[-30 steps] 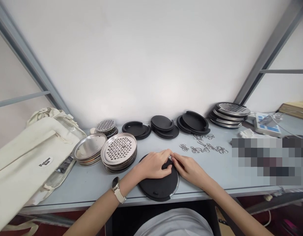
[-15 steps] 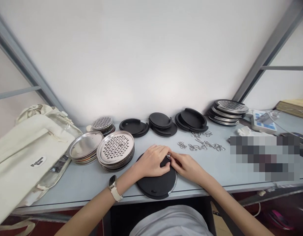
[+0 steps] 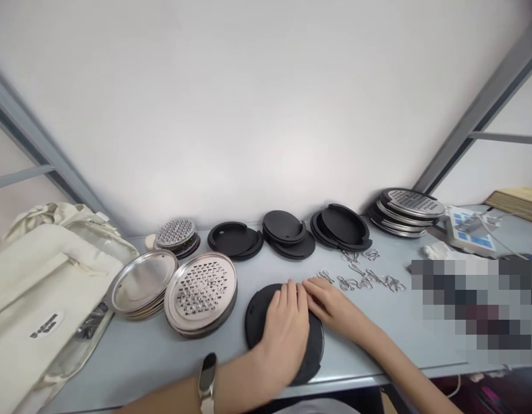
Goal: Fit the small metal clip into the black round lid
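Observation:
A black round holder lies near the table's front edge, under my hands. Across its top rests my left hand, fingers stretched out and flat, hiding the middle of the holder. My right hand is at the far right rim, its fingertips close beside those of the left and its thumb against the edge. The small metal piece between my fingers earlier is out of sight under the hands. Bent wire clips lie loose on the table just beyond my right hand.
Left of the holder stand stacked grater discs and plain metal discs. Along the wall are smaller graters, black holders and a stack of assembled graters. A cream bag lies far left; a blurred patch covers the right.
My left hand has gone from pinching at the rim to lying flat over the holder. The holder has turned, and the view has tilted up slightly.

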Tool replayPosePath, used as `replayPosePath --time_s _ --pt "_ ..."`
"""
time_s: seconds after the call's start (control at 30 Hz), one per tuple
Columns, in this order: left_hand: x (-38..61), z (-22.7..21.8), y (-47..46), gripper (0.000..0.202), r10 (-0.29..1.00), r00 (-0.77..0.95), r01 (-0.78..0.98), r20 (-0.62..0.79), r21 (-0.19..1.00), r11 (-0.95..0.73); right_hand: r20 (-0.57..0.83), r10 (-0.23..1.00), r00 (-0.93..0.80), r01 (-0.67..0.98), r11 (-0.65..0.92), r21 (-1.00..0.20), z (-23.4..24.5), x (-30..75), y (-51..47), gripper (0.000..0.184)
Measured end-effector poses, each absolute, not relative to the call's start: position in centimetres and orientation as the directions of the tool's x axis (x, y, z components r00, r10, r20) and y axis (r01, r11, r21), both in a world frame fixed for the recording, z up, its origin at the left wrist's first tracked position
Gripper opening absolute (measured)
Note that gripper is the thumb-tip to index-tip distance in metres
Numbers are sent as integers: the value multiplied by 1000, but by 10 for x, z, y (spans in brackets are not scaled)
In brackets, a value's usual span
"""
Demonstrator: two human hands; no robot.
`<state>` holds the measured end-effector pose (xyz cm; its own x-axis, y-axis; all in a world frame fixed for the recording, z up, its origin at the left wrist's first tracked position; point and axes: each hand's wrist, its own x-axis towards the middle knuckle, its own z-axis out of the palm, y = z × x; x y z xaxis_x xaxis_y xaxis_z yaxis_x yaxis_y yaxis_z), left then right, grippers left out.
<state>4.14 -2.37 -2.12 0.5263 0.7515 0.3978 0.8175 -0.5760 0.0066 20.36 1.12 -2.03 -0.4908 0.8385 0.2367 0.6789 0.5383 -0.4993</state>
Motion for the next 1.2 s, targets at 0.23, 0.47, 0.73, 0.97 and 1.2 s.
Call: replayPosePath --time_s 0.23,0.47,0.73,0.97,1.2 --pt "28 -54 -45 55 470 569 729 675 -150 -668 153 883 -444 669 440 -599 -22 199 11 24" --pt "33 -70 -36 22 277 432 759 858 -179 -626 152 870 -469 654 458 -602 -20 199 12 25" --pt "21 -55 -40 33 318 609 679 727 -270 -682 159 876 -456 702 464 -541 -20 199 6 21" --pt "17 -53 -38 50 309 622 640 720 -240 -730 175 873 -455 719 476 -506 -21 196 8 21" --pt "14 -51 -38 49 288 655 612 699 -267 -744 168 875 -454 734 474 -487 -23 196 4 19"
